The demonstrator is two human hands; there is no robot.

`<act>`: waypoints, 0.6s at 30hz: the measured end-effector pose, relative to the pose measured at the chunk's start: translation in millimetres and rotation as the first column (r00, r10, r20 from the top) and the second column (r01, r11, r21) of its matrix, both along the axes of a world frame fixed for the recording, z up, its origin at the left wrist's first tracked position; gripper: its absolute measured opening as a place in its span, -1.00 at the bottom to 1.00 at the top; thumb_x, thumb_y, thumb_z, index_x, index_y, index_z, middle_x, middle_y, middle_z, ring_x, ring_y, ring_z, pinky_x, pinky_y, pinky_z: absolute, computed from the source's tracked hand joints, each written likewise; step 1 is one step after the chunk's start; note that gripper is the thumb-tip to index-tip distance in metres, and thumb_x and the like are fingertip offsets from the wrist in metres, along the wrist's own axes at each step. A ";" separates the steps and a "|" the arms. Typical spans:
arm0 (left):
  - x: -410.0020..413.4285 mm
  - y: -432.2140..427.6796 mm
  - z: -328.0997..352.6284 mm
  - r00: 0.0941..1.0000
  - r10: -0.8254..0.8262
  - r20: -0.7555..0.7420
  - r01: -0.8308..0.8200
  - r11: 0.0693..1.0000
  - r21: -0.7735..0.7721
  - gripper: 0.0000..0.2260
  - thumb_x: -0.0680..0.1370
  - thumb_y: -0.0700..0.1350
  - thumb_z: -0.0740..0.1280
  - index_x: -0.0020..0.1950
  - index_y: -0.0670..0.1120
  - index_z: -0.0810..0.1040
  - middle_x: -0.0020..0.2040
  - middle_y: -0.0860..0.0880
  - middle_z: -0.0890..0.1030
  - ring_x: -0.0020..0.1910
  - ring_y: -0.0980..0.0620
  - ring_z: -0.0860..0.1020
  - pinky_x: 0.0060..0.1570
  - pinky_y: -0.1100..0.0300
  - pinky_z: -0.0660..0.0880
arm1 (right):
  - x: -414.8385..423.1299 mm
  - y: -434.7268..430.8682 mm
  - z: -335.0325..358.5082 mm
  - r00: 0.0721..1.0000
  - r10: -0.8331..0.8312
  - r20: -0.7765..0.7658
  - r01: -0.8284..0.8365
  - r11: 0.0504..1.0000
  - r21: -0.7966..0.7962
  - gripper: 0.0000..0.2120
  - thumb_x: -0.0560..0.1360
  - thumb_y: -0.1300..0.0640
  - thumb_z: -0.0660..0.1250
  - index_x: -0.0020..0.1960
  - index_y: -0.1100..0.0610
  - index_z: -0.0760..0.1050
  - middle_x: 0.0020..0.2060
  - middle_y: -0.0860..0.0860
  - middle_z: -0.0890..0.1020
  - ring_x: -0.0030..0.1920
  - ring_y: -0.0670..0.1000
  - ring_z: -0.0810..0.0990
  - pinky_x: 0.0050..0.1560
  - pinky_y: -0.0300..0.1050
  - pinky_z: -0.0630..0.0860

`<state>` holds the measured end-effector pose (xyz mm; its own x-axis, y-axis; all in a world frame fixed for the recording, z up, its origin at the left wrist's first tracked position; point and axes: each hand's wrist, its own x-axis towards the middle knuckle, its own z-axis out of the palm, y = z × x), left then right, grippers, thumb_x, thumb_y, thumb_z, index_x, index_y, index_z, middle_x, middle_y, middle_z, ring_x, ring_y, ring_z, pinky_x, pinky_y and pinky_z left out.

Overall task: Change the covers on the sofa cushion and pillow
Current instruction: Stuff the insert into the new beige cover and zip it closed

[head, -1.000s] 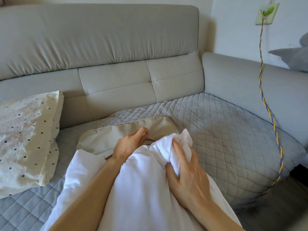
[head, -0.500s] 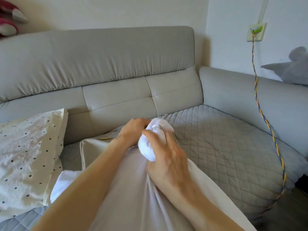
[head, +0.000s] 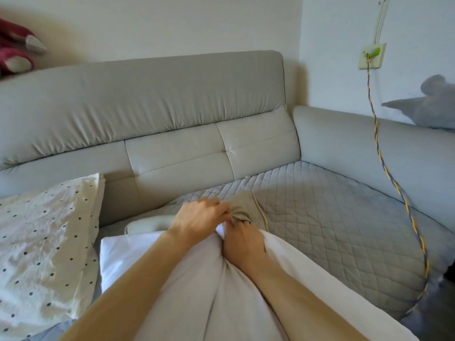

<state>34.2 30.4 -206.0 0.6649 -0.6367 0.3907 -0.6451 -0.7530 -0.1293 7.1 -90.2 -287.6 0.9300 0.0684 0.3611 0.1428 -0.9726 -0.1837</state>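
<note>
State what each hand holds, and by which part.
Left hand pinches the beige cover at its bunched edge; right hand grips the white pillow by its far corner.

Reaches forward with both bare forearms, converging from the lower edge toward the middle. Pinches the beige cover (head: 242,209) with curled fingertips of the left hand (head: 199,217), back of hand up. Grips a bunched corner of the white pillow (head: 197,291) with the right hand (head: 242,243), knuckles up, right beside the left
</note>
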 end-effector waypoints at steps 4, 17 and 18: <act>3.0 54.4 -25.7 0.988 0.144 0.064 -0.152 0.976 0.156 -0.81 0.47 -0.01 0.42 0.07 0.06 0.56 -0.16 0.01 0.60 -0.20 -0.07 0.61 -0.31 0.09 0.54 | 5.7 -20.4 -0.1 0.967 0.056 -0.249 -0.012 0.985 0.175 -0.61 0.57 -0.09 0.02 0.21 -0.03 0.52 0.18 0.12 0.60 0.22 0.20 0.54 0.18 0.01 0.44; -74.7 86.3 -12.4 0.943 0.327 -0.061 -0.326 0.945 0.028 -0.59 0.55 0.14 -0.04 0.11 0.09 0.56 -0.05 0.07 0.67 -0.10 -0.10 0.64 -0.05 0.10 0.44 | 9.3 -34.1 -30.6 0.937 -0.012 -0.350 0.154 0.912 0.381 -0.58 0.69 0.13 0.00 0.25 -0.13 0.59 0.16 -0.13 0.62 0.22 -0.12 0.56 0.31 -0.12 0.37; -73.2 86.0 -10.5 0.910 0.398 -0.118 -0.391 0.917 0.078 -0.64 0.60 0.12 -0.01 0.19 0.11 0.51 0.06 0.08 0.64 0.00 -0.08 0.63 0.03 0.10 0.41 | -0.3 -24.7 -16.8 0.957 -0.068 -0.281 0.142 0.957 0.254 -0.61 0.66 -0.03 0.03 0.41 -0.11 0.44 0.34 -0.09 0.51 0.36 -0.01 0.46 0.37 -0.05 0.33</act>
